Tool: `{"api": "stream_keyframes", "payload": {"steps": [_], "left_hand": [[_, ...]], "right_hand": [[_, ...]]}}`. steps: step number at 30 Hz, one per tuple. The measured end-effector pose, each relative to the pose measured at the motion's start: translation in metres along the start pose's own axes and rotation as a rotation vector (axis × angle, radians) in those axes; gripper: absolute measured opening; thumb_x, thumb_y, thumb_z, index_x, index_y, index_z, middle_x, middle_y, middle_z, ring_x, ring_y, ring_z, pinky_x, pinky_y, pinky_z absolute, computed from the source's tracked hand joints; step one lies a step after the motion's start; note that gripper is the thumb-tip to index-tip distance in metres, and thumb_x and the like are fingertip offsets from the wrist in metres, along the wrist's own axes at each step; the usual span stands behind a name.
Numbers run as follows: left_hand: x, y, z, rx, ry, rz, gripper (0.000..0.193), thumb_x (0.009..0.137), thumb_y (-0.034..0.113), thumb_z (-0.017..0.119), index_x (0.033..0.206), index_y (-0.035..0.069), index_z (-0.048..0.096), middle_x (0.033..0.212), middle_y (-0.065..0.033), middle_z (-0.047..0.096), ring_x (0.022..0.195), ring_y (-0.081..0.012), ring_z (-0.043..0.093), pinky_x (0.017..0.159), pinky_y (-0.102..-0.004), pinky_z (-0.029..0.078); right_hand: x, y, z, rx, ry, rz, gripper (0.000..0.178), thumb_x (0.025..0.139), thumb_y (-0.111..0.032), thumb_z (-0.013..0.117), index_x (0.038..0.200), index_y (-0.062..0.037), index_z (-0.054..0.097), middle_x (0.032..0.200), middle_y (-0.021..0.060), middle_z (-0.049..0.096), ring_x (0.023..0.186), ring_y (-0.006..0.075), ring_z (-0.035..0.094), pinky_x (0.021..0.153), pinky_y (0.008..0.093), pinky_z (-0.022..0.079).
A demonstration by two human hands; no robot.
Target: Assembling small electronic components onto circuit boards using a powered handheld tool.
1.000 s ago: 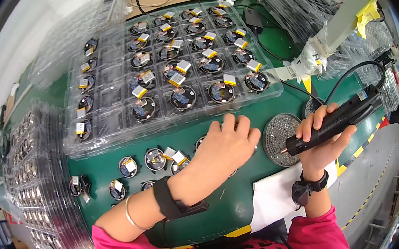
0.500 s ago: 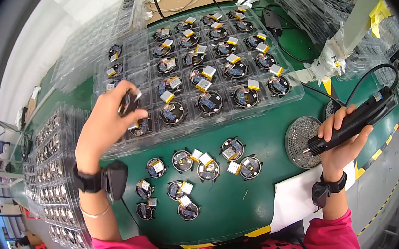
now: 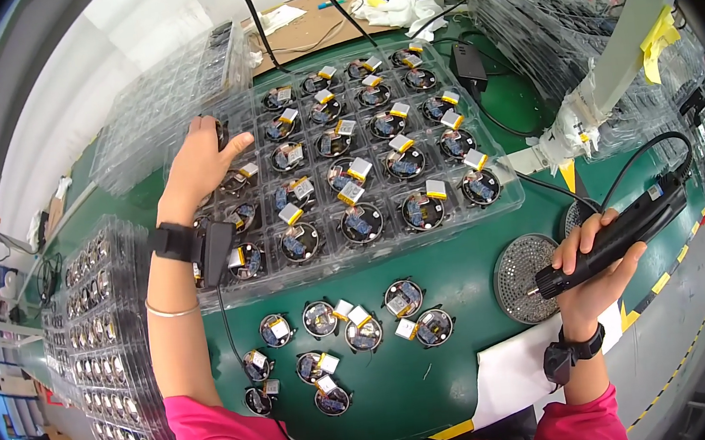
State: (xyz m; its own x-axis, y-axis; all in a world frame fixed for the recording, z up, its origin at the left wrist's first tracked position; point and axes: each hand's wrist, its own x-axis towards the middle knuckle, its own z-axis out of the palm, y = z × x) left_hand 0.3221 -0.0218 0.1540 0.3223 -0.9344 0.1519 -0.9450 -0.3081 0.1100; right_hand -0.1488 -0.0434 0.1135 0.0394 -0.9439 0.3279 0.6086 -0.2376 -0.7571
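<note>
My left hand reaches over the far left part of a clear plastic tray. Its fingers and thumb curve around a dark round watch case, which they partly hide. In my right hand lies a black electric screwdriver, its bit pointing left over a round dish with a surface full of small holes. Open watch cases with blue circuit boards and silver-and-yellow batteries fill much of the tray. Several more, such as this watch case, lie on the green table between my arms.
Stacked trays of watch parts rise at the left. Clear trays are piled behind my left hand, with others at the far right. A metal post and a black power adapter stand beyond the dish. White cloth lies near my right wrist.
My left hand has moved farther away over the tray, carrying the watch case to its far left part. The right hand still holds the screwdriver above the dish. The whole view has shifted slightly.
</note>
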Motion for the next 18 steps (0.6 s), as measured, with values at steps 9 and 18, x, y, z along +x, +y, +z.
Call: {"api": "stream_keyframes", "payload": {"steps": [9, 18], "left_hand": [[-0.022, 0.071, -0.059, -0.117, 0.087, 0.226, 0.06, 0.089, 0.041, 0.062, 0.131, 0.001, 0.049, 0.118, -0.0206, 0.056, 0.103, -0.0366, 0.058, 0.089, -0.0427, 0.047], [-0.163, 0.177, -0.013, -0.167, -0.27, 0.712, 0.057, 0.071, 0.004, 0.071, 0.125, 0.003, 0.052, 0.121, -0.0139, 0.056, 0.109, -0.0346, 0.054, 0.093, -0.0401, 0.048]], "right_hand": [[0.003, -0.002, 0.003, 0.008, 0.034, 0.016, 0.055, 0.097, -0.061, 0.037, 0.108, -0.0066, 0.041, 0.078, 0.0038, 0.042, 0.052, 0.0142, 0.045, 0.051, 0.0295, 0.045], [0.001, -0.003, 0.008, 0.001, 0.04, 0.042, 0.055, 0.097, -0.061, 0.037, 0.108, -0.0067, 0.042, 0.078, 0.0038, 0.042, 0.052, 0.0144, 0.045, 0.051, 0.03, 0.044]]}}
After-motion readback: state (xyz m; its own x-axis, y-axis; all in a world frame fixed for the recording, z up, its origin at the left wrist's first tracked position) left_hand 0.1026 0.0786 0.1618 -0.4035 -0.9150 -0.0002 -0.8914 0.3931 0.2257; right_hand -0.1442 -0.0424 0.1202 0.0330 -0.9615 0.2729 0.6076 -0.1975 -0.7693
